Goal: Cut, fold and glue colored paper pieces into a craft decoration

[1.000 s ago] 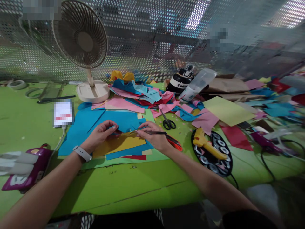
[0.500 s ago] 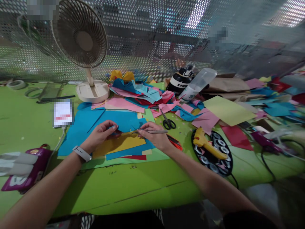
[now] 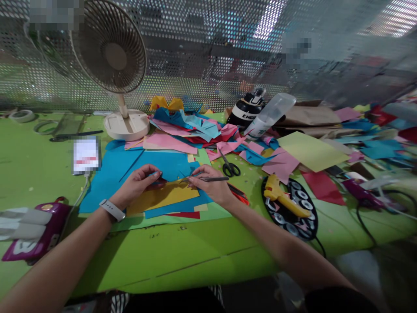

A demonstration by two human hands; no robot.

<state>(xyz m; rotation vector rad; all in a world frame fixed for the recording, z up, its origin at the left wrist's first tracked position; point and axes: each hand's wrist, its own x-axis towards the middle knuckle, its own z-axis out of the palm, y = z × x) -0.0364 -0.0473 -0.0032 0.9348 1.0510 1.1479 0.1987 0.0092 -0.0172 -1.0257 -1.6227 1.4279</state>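
Note:
My right hand (image 3: 211, 184) pinches slim metal tweezers (image 3: 215, 178), their blunt end pointing right and their tip toward my left hand. My left hand (image 3: 143, 181), with a pale watch band on its wrist, has thumb and fingers closed together; whatever is between them is too small to make out. Both hands are just over a yellow paper sheet (image 3: 166, 195). Under it lie blue paper (image 3: 110, 174) and other coloured sheets. A small blue piece (image 3: 176, 174) shows between the hands, but I cannot tell whether either one holds it.
Black scissors (image 3: 231, 168) lie beyond my right hand. A yellow glue gun (image 3: 286, 198) rests on a black oval tray (image 3: 265, 208). Paper scraps (image 3: 185, 124), a bottle (image 3: 272, 115) and a fan (image 3: 127, 124) stand behind. Left are a phone (image 3: 86, 155) and a purple box (image 3: 48, 226).
Almost nothing differs. The tweezers in my right hand are very slightly turned, and both hands stay in the same place.

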